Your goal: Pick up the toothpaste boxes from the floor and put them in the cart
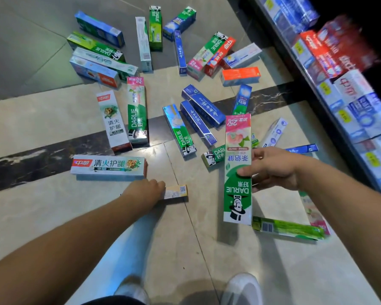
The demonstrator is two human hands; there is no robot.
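A pink-and-green Darlie toothpaste box (238, 170) is held clear of the floor (42, 212) in the right hand (271, 169), pinched across its middle between thumb and fingers, with its long axis running away from the wearer. The left hand (144, 190) is laid over one end of a small yellow-and-white box (176, 191) still lying on the tiles; its fingers appear curled round that end, though the grip itself is hidden beneath the knuckles and cannot be confirmed. Some two dozen further boxes are seen scattered across the floor, among them a white tiger-print box (108, 166) just beyond the left hand and a green box (287, 227) below the right forearm. Stocked shelves (350, 84) are seen along the right edge; no cart is in view. The boxes are judged to be light, stiff thin cardboard with glossy, somewhat slippery faces, liable to dent if squeezed hard. A hold across the narrow width near mid-length, as shown on the right, is judged to balance each box best; an end hold is likely to let it droop or twist.
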